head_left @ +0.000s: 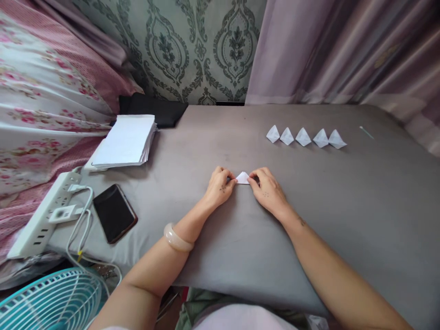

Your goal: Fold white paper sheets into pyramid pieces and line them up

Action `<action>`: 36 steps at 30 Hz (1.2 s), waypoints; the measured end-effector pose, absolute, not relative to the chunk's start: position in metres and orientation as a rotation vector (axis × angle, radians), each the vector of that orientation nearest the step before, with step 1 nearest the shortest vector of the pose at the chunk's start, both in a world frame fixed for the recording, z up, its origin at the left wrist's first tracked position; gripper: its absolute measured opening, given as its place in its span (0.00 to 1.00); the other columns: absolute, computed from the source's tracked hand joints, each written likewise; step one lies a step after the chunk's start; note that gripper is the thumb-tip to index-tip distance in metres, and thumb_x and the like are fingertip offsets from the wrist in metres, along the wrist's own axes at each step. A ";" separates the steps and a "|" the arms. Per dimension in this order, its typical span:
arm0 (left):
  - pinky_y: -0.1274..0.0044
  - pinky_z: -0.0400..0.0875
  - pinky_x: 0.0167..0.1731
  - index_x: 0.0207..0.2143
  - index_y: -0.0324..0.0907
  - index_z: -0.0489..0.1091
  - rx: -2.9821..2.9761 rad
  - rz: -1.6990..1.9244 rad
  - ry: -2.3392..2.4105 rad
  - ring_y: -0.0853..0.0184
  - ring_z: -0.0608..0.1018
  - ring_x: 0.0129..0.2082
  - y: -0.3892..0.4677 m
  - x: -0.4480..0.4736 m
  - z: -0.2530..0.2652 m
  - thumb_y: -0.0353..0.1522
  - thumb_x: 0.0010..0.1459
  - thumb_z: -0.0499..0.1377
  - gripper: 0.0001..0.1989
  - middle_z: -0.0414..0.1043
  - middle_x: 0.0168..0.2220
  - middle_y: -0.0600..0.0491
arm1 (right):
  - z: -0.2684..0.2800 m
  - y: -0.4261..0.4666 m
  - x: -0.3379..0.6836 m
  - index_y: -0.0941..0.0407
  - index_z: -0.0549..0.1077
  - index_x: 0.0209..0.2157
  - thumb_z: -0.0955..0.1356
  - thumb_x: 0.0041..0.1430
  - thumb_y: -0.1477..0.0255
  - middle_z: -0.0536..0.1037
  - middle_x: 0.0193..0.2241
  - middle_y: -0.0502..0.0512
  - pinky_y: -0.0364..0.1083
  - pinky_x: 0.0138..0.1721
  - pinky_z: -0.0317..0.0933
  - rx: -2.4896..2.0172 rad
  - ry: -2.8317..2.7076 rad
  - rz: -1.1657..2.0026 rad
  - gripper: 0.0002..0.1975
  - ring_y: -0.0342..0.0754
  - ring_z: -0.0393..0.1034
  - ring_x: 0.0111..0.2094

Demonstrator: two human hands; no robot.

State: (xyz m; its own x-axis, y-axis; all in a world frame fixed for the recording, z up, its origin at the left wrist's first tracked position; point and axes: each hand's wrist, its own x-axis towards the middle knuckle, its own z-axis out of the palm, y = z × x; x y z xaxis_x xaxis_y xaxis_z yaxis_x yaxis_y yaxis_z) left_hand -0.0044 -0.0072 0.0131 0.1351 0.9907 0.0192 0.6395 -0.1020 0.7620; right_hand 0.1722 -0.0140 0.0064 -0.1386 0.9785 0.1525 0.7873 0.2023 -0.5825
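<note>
A small white folded paper (243, 178), triangular with its point away from me, is held between both hands at the middle of the grey-covered table (220, 238). My left hand (221, 185) pinches its left corner between thumb and fingers. At the right corner, my right hand (267, 187) grips it in the same way. Farther back to the right stands a row of several folded white paper pieces (303, 137), pointed at the top. The corners under my fingertips are hidden.
A stack of white paper (125, 140) lies back left, before a black folded item (154, 109). Nearer are a phone (115, 213), a white power strip (44, 215) with cables, and a teal fan (55, 300). A thin stick (366, 132) lies far right.
</note>
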 end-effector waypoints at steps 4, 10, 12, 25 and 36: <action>0.76 0.64 0.36 0.31 0.39 0.69 1.819 0.773 1.511 0.70 0.68 0.30 -0.008 -0.005 0.015 0.30 0.57 0.57 0.03 0.66 0.32 0.53 | 0.004 -0.013 0.174 0.54 0.69 0.35 0.63 0.60 0.67 0.74 0.36 0.56 0.47 0.37 0.62 -1.551 -1.857 0.636 0.06 0.48 0.69 0.36; 0.80 0.56 0.25 0.30 0.39 0.65 1.465 0.890 1.254 0.75 0.64 0.23 -0.009 -0.003 0.018 0.34 0.56 0.58 0.07 0.63 0.23 0.59 | 0.010 -0.009 0.171 0.54 0.67 0.33 0.67 0.54 0.60 0.76 0.31 0.53 0.47 0.35 0.65 -1.332 -1.407 1.107 0.12 0.47 0.73 0.33; 0.81 0.57 0.25 0.32 0.39 0.65 1.290 0.934 1.171 0.76 0.65 0.23 -0.010 -0.003 0.020 0.34 0.53 0.61 0.09 0.65 0.24 0.58 | 0.015 -0.009 0.169 0.54 0.67 0.33 0.70 0.50 0.60 0.75 0.29 0.51 0.45 0.32 0.64 -1.313 -1.260 1.212 0.14 0.46 0.73 0.30; 0.83 0.54 0.18 0.28 0.35 0.72 0.918 0.789 0.984 0.80 0.61 0.18 -0.017 -0.003 0.037 0.36 0.44 0.70 0.15 0.64 0.20 0.58 | 0.040 -0.019 0.175 0.56 0.71 0.32 0.74 0.45 0.62 0.74 0.24 0.48 0.42 0.27 0.60 -1.257 -1.238 1.451 0.15 0.40 0.67 0.24; 0.86 0.72 0.32 0.30 0.36 0.70 0.436 1.043 0.900 0.79 0.75 0.25 -0.009 0.001 0.035 0.23 0.56 0.61 0.03 0.71 0.26 0.56 | 0.040 -0.031 0.156 0.55 0.79 0.34 0.73 0.48 0.59 0.81 0.31 0.54 0.46 0.33 0.67 -1.245 -1.286 1.323 0.16 0.48 0.75 0.33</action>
